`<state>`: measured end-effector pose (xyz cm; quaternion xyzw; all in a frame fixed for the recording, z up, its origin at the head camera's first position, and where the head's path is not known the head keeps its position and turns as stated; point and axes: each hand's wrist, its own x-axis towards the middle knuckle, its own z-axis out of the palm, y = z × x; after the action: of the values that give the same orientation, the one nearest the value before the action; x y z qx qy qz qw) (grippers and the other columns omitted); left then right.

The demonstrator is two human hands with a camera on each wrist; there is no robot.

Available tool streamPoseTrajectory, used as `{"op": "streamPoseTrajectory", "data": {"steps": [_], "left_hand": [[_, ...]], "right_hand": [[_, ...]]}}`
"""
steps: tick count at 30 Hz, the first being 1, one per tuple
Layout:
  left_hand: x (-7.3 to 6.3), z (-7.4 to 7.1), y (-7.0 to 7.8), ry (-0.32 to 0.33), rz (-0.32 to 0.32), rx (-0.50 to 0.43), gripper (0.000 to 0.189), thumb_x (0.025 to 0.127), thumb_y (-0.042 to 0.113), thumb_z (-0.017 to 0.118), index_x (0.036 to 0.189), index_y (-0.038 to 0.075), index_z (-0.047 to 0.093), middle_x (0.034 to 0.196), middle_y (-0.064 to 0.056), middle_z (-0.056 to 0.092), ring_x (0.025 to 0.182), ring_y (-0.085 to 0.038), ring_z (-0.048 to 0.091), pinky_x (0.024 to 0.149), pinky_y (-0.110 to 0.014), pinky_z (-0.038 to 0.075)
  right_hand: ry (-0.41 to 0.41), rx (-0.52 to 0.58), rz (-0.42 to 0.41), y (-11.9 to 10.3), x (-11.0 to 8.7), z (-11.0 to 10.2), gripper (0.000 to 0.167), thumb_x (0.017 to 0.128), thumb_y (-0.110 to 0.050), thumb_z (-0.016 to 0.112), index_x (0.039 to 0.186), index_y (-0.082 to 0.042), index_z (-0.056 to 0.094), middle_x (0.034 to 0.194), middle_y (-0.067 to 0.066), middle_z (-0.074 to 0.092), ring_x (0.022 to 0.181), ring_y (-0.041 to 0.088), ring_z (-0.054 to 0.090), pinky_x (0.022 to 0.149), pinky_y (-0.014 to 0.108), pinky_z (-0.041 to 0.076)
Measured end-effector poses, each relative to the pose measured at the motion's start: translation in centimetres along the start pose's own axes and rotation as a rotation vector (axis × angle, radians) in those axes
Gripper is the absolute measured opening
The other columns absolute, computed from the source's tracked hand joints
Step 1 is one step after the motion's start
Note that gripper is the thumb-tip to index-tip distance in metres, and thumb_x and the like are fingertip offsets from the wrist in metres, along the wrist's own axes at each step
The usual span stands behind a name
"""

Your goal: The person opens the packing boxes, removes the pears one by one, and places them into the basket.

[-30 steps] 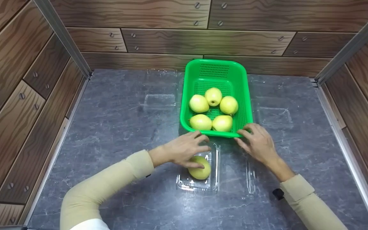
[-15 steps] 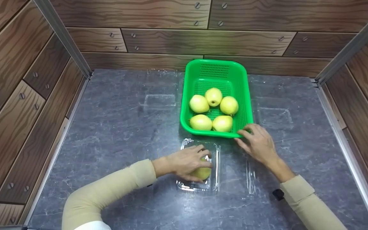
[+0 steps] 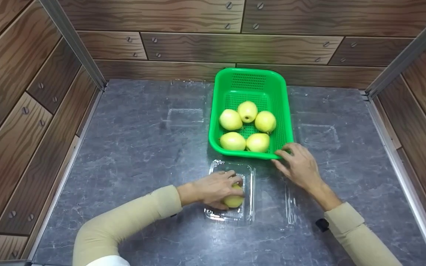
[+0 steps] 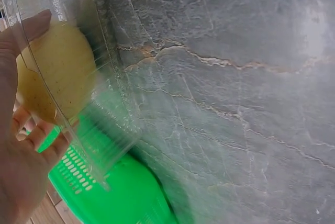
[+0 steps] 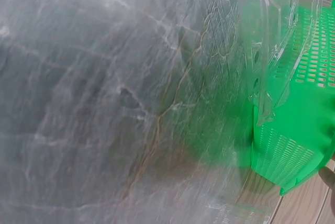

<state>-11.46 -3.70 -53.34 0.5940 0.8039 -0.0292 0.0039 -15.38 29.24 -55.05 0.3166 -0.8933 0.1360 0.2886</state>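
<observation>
My left hand [image 3: 216, 189] curls its fingers and thumb round a yellow pear [image 3: 233, 201], which sits inside a clear plastic clamshell box [image 3: 249, 210]. In the left wrist view, the thumb lies on the speckled pear [image 4: 73, 72] behind the box's transparent wall [image 4: 112, 103]. Just beyond the box stands a green basket [image 3: 287, 107] with several more pears [image 3: 233, 142] in its near half. At its near right corner my right hand [image 3: 300, 164] pinches the rim. The right wrist view catches only a fingertip [image 5: 327, 176] at the basket's edge.
The box's clear lid [image 3: 290, 212] lies opened out to the right. Other transparent boxes rest on the grey marbled table, one back left [image 3: 185, 117] and one right of the basket [image 3: 318, 135]. Wood-patterned walls [image 3: 242, 48] enclose the back and both sides.
My left hand has come down from beside the basket's near edge and closed round the pear in the box. The right hand has stayed at the basket's corner.
</observation>
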Motion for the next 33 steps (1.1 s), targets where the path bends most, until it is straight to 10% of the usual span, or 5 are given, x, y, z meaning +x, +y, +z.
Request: {"op": "streamPoseTrajectory", "data": {"steps": [33], "left_hand": [[1.7,-3.6,-0.8,0.070,-0.004,-0.152,0.067,0.077,0.046,0.091,0.134,0.026,0.062,0.140,-0.006,0.056,0.121,-0.025,0.052,0.096,-0.033,0.057]], "right_hand": [[-0.005,-0.019,0.007,-0.2,0.0,-0.2,0.027,0.083,-0.028,0.087,0.103,-0.011,0.078,0.104,0.015,0.070,0.099,0.037,0.068,0.086,0.052,0.060]]}}
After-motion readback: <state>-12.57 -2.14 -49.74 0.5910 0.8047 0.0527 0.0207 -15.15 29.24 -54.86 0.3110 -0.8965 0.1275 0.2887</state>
